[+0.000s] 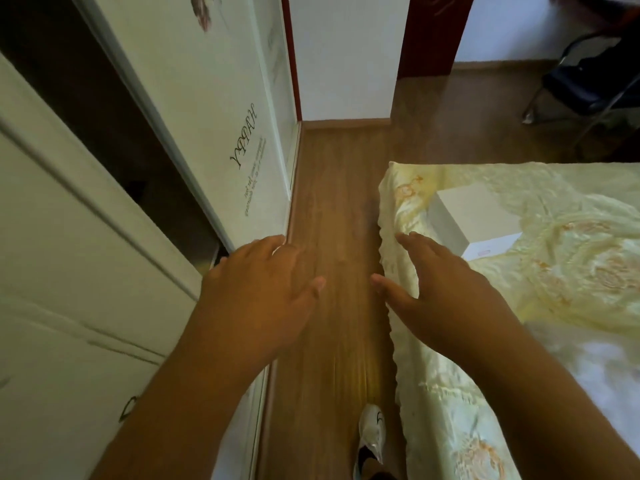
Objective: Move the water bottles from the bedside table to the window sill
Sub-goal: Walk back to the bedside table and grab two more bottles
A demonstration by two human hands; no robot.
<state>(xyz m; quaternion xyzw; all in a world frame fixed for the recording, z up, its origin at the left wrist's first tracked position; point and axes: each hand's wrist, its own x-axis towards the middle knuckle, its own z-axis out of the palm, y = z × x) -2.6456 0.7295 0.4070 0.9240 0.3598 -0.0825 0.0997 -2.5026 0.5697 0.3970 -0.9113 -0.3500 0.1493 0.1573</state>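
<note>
- My left hand (258,289) is held out in front of me with the fingers spread and loose. It holds nothing, so its grip is released.
- My right hand (446,292) is the same. The fingers are straight, and nothing is in its grip.
- I think both hands are up and free like this because I am walking, and they need to be ready to pick something up.
- I cannot see any water bottles here. I cannot see the bedside surface or the window sill either, so I cannot tell how many bottles are left to move.
- I am in the narrow strip of brown wooden floor (341,188) between the big white wardrobe with sliding doors (194,109) on my left and the bed with the shiny pale yellow flowered cover (540,271) on my right.
- My right hand is over the edge of the bed. I cannot tell if it touches the cover.
- A flat white cardboard box (474,220) lies on the bed, just past my right fingers. It is not part of my job, so I should leave it alone.
- My white shoe (372,434) is on the floor below my hands, close to the bed.
- The picture is smeared at the edges, so I think I am moving fast. I must take care not to bump the bed corner.
</note>
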